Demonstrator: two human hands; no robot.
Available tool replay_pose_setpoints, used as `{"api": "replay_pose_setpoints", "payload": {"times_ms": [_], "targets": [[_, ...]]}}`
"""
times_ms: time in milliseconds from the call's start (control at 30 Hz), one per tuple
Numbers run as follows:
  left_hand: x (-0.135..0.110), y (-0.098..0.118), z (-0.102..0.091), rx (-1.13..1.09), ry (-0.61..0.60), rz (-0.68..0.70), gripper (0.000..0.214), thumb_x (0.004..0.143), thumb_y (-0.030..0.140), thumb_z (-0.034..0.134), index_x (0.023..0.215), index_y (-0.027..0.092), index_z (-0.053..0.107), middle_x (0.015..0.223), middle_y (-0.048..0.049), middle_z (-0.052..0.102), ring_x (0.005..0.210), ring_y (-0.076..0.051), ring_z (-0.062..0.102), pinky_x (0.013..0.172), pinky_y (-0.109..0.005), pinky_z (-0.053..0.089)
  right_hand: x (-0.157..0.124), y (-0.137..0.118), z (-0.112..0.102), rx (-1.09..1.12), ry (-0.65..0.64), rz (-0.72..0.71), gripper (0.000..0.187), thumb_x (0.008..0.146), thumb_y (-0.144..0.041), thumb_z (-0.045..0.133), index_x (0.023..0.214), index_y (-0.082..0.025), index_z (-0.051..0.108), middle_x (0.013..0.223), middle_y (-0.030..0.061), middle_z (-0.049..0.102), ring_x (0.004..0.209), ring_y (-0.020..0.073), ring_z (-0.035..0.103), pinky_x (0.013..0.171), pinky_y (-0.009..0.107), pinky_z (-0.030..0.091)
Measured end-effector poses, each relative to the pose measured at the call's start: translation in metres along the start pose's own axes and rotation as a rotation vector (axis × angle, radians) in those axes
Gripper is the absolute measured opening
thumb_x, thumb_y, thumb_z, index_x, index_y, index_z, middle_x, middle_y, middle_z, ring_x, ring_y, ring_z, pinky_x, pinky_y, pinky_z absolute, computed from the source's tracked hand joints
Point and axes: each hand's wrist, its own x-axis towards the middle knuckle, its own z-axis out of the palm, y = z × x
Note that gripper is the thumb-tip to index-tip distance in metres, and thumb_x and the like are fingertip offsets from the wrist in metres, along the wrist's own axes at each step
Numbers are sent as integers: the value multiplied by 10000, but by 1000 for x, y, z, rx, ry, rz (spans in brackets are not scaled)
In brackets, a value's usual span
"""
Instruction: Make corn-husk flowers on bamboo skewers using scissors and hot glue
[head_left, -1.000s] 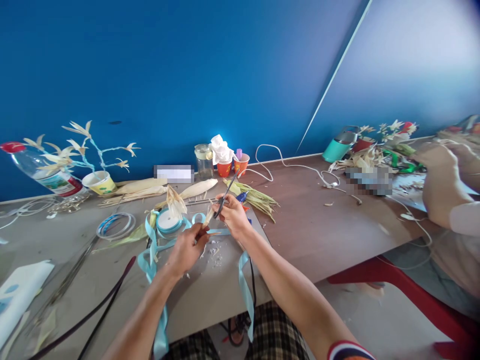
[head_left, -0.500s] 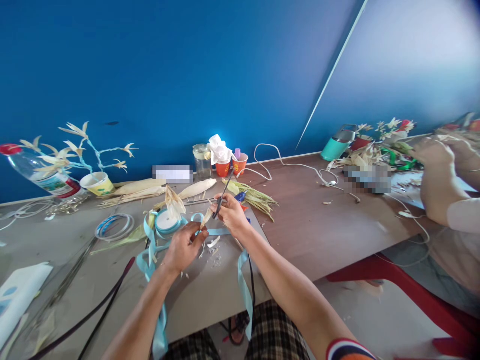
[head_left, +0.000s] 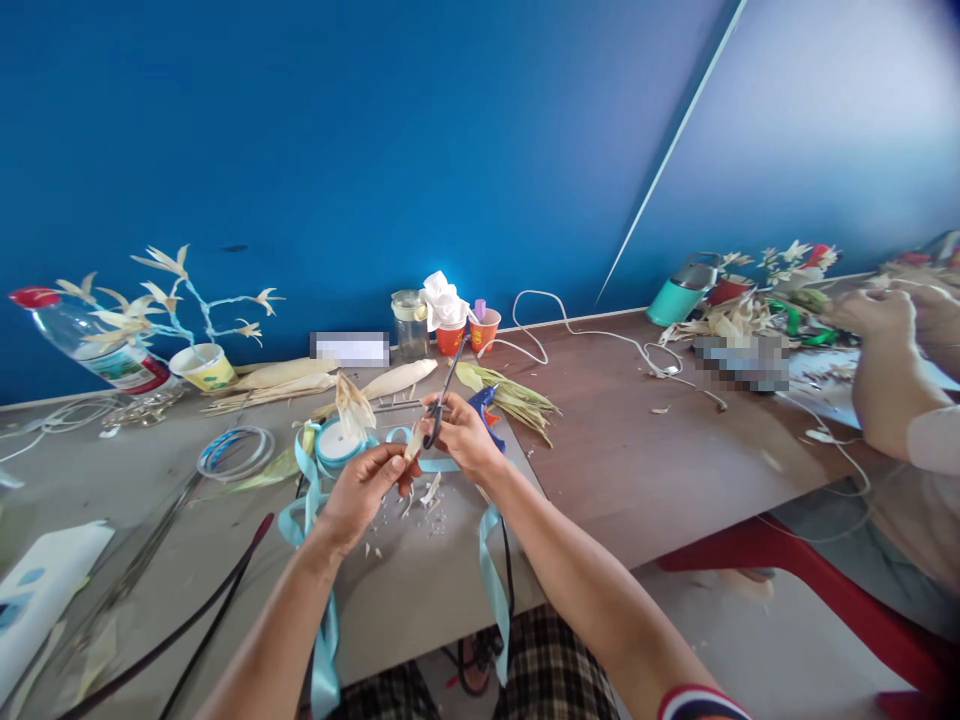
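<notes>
There it was, right at my fingertips: my left hand (head_left: pixel 367 492) had its thumb and fingers pinched on a pale husk piece (head_left: pixel 414 440), held up over the table. Just beside it, my right hand (head_left: pixel 466 438) was curled around dark scissors (head_left: pixel 451 375), blades pointing up and away toward the wall, handles nearest the husk; whether the blades were parted, I couldn't tell.

Below my hands, pale scraps (head_left: pixel 431 490) lay loose, so some cutting looked done, though this piece, I judged, was only partway shaped. Just beyond, left, sat a ribbon spool (head_left: pixel 337 442), light-blue ribbon (head_left: pixel 491 570) hanging off the front edge. On the right, a blue glue gun (head_left: pixel 487 415) lay near a bundle of greenish husks (head_left: pixel 521 400).

Further out, whole husks (head_left: pixel 401 378) lay along the back, seemingly uncut: plenty left there. And over on the far left, husk flowers (head_left: pixel 161 262) stood on blue-wrapped stems in a paper cup (head_left: pixel 202 368), looking finished to me!
</notes>
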Motion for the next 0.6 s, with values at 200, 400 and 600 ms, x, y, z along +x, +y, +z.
{"api": "replay_pose_setpoints", "payload": {"times_ms": [200, 400, 600], "targets": [[4, -1, 1, -103, 191, 41, 261, 734, 394, 708, 825, 151, 676, 660, -10, 611, 551, -90, 502, 540, -221, 388, -3, -4, 2, 1, 4, -50, 432, 653, -331, 720, 990, -195, 488, 615, -70, 543, 424, 36, 345, 426, 186, 219], [6, 3, -2, -215, 380, 115, 267, 700, 385, 733, 826, 156, 679, 668, 1, 603, 575, -96, 509, 548, -223, 390, -15, -4, 12, -153, -137, 87, 400, 665, -368, 701, 971, -168, 540, 623, -40, 535, 511, 76, 430, 467, 208, 266], [4, 7, -1, -192, 407, 170, 268, 700, 389, 728, 814, 155, 664, 679, -2, 610, 552, -88, 480, 576, -239, 409, -20, 4, 20, -242, -238, 103, 394, 697, -428, 678, 944, -155, 538, 616, -37, 532, 547, 91, 467, 504, 220, 320]]}}
